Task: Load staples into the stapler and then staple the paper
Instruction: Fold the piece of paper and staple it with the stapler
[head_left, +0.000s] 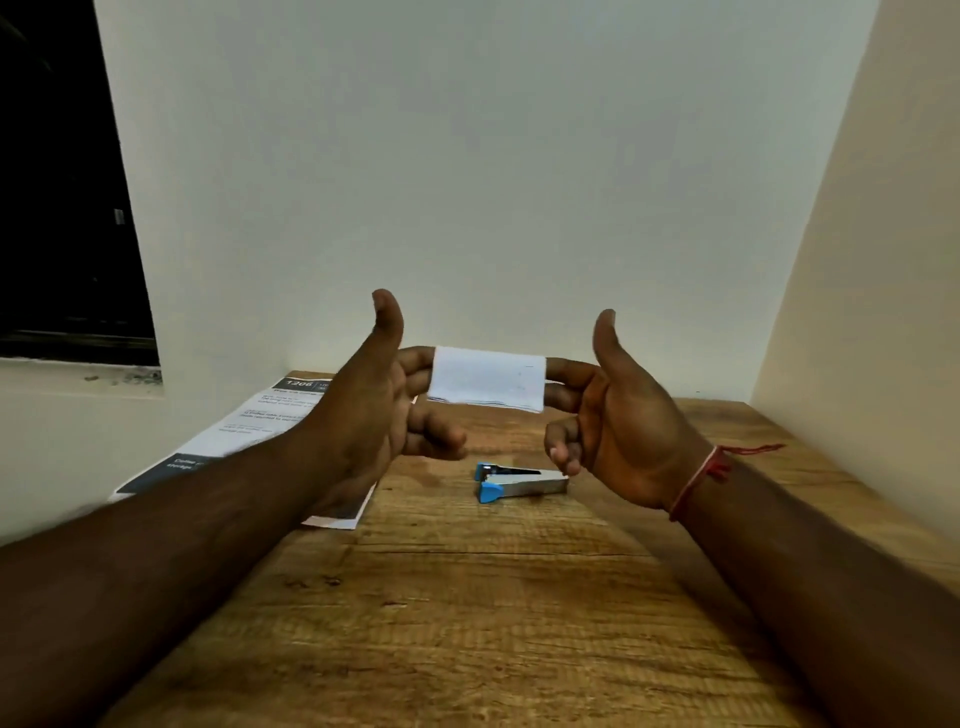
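At the left of the frame, a printed sheet (270, 421) headed "1206" is laid on the wooden counter (467, 597); its smaller print is too blurred to be read. The left edge of a folded white paper (485, 382) is pinched between two fingers of the left hand (374, 395), thumb raised. Below the paper, a blue-and-metal stapler (519, 482) is left lying on the counter, untouched. The paper's right edge is pinched likewise by the right hand (623, 421).

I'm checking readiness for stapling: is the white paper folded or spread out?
Folded, it seems: the white paper shows stacked layer edges along its lower side. The left hand and right hand pinch its ends.
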